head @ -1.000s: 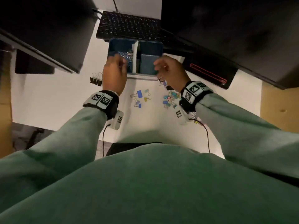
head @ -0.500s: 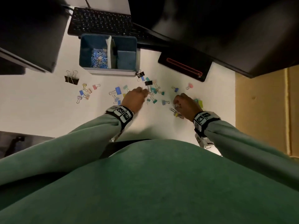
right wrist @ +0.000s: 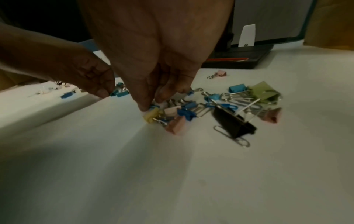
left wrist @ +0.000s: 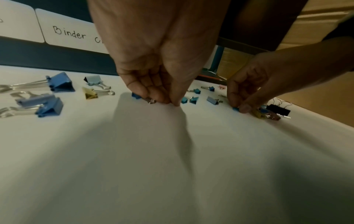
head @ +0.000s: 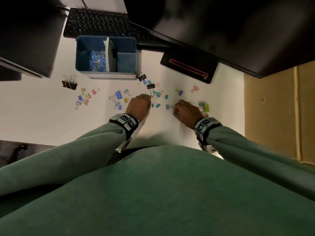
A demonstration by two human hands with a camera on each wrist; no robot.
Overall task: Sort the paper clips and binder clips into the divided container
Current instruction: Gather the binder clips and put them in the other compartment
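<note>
The white counter (head: 42, 116) carries everything. At its far side stands the blue divided container (head: 80, 53): its left compartment holds a heap of paper clips (head: 97, 63), and its right compartment looks bare as far as the head view shows. A label on its front, seen from the left wrist, reads "Binder c…". Many binder clips (head: 154, 94) lie loose on the counter, near the container and to both sides; a big black one (head: 69, 84) lies far to the left.

The left hand (head: 139, 106) is down at the middle cluster, its fingers (left wrist: 145, 89) curled and the tips pressed together on the counter. They seem to pinch a small metal piece beside a blue clip, but I cannot tell surely what it is. The right hand (head: 186, 111) is at the right pile (right wrist: 210, 109), thumb and finger closing on something small and blue next to a yellow clip (right wrist: 152, 116); a firm grasp is not sure.

To do this step well, I think each hand should take one piece by its body, not by the wire handles. In the right pile the clips are tangled, so lift slowly and shake off the neighbours. Check the kind before dropping: binder clips go to the right compartment.
</note>
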